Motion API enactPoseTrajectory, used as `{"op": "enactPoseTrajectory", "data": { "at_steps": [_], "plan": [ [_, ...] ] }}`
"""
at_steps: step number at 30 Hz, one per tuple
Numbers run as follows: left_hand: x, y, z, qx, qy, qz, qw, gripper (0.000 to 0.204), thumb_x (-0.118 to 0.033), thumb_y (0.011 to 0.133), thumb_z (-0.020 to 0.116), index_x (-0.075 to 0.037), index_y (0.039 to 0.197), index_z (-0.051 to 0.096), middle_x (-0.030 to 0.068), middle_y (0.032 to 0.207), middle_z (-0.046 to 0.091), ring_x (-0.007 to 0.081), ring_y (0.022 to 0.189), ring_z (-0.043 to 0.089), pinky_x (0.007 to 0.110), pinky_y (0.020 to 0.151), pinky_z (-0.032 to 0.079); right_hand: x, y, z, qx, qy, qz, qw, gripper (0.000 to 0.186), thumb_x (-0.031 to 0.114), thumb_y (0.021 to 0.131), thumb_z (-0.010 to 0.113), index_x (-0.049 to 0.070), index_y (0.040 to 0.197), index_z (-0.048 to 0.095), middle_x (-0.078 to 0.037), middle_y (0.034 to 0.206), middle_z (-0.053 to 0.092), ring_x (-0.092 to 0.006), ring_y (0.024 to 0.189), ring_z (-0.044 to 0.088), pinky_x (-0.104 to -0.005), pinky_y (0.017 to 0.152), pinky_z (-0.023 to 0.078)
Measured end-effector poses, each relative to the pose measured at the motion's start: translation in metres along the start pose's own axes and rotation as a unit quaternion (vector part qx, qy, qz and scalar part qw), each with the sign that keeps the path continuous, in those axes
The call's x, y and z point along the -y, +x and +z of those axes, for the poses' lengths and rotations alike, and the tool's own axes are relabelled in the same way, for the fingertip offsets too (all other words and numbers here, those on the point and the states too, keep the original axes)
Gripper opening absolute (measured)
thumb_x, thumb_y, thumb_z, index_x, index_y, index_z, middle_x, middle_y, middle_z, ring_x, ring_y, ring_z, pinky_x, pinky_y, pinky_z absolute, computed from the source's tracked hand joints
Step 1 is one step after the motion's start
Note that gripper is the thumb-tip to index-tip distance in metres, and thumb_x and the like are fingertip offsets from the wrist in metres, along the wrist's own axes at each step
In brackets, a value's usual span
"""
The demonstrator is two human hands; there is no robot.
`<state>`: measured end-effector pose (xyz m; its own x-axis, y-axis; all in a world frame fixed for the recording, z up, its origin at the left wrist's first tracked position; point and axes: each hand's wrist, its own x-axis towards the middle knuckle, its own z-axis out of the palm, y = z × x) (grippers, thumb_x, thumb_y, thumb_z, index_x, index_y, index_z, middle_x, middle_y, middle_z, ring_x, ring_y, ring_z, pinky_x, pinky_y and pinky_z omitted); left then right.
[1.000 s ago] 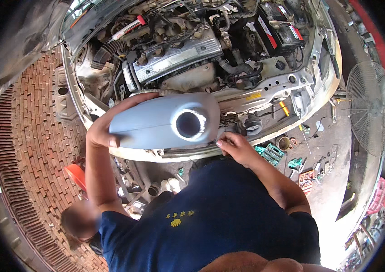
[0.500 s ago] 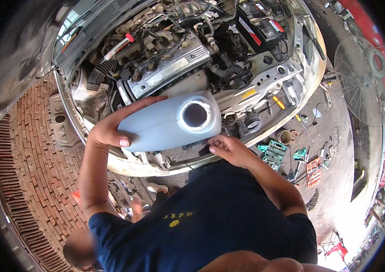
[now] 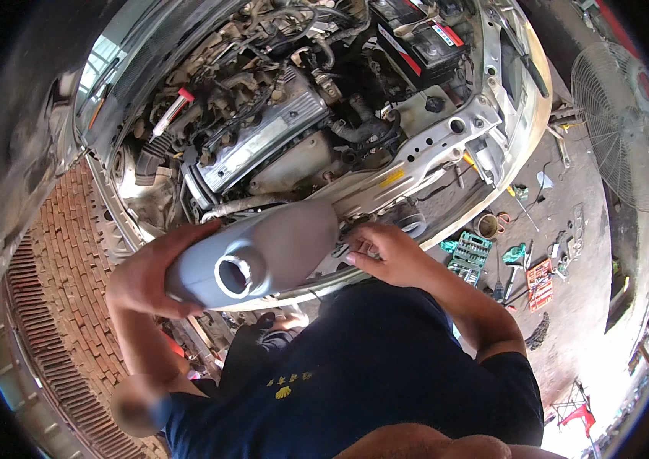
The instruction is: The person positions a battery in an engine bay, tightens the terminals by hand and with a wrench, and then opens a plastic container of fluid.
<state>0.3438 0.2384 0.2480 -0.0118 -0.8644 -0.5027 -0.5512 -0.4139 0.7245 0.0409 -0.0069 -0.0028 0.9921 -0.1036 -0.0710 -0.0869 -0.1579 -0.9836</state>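
Observation:
A grey plastic oil jug (image 3: 290,241) lies tilted over the front edge of the car's engine bay. Its round neck (image 3: 233,276) is uncapped, with a pale ragged rim facing up. My left hand (image 3: 149,271) is wrapped round the jug's left end, thumb on the near side and fingers on the far side. Close by the jug's right end is my right hand (image 3: 386,251), its fingers curled in toward the thumb. What those fingers hold, if anything, cannot be made out. Beyond the jug sits the engine with its silver cover (image 3: 267,138).
A red-capped tube (image 3: 173,112) rests on the engine's left side, and a black battery (image 3: 420,46) sits at the back right. On the floor at right are a green socket set (image 3: 470,256), a red tool case (image 3: 540,284) and a large fan (image 3: 611,126). Another person (image 3: 137,405) is at lower left.
The jug has turned in my left hand: its neck, earlier at the right end, is now at the left and nearer me. My right hand stays by the right end. The view has shifted slightly.

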Motion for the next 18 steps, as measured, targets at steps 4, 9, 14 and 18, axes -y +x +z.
{"op": "enactPoseTrajectory", "data": {
  "at_steps": [4,9,14,18],
  "plan": [
    [-0.044,0.022,0.018,-0.066,0.118,-0.153,0.979,0.133,-0.038,0.048,0.108,0.003,0.159,0.048,0.0235,0.146,0.065,0.0380,0.135,0.065,0.046,0.118,0.048,-0.016,0.012,-0.025,0.013,0.045,-0.014,0.999,0.026,0.017,0.101,0.076,-0.001,0.118,0.070,-0.013,0.100,0.073,-0.0248,0.091,0.074,-0.0381,0.084,0.060],
    [-0.055,0.030,0.024,-0.090,0.154,-0.184,0.967,0.122,-0.038,0.049,0.104,0.000,0.153,0.056,0.0230,0.142,0.068,0.0403,0.130,0.068,0.047,0.114,0.052,-0.040,0.025,-0.052,0.025,0.039,0.015,0.999,0.033,0.030,0.101,0.077,0.002,0.116,0.071,-0.017,0.100,0.076,-0.0335,0.092,0.078,-0.0435,0.079,0.060],
    [-0.068,0.042,0.012,-0.066,0.160,-0.224,0.959,0.114,-0.032,0.050,0.100,-0.005,0.152,0.059,0.0182,0.144,0.069,0.0388,0.129,0.068,0.046,0.113,0.053,-0.057,0.037,-0.072,0.025,0.073,0.042,0.996,0.030,0.029,0.101,0.076,0.003,0.115,0.071,-0.016,0.094,0.078,-0.0326,0.085,0.078,-0.0426,0.075,0.060],
    [-0.077,0.046,0.014,-0.061,0.195,-0.266,0.942,0.116,-0.032,0.049,0.099,-0.008,0.155,0.058,0.0199,0.141,0.069,0.0401,0.126,0.069,0.048,0.111,0.054,-0.055,0.048,-0.082,0.052,0.073,0.067,0.994,0.027,0.026,0.102,0.074,0.002,0.114,0.071,-0.015,0.092,0.077,-0.0276,0.081,0.078,-0.0394,0.072,0.059]
  ]
}}
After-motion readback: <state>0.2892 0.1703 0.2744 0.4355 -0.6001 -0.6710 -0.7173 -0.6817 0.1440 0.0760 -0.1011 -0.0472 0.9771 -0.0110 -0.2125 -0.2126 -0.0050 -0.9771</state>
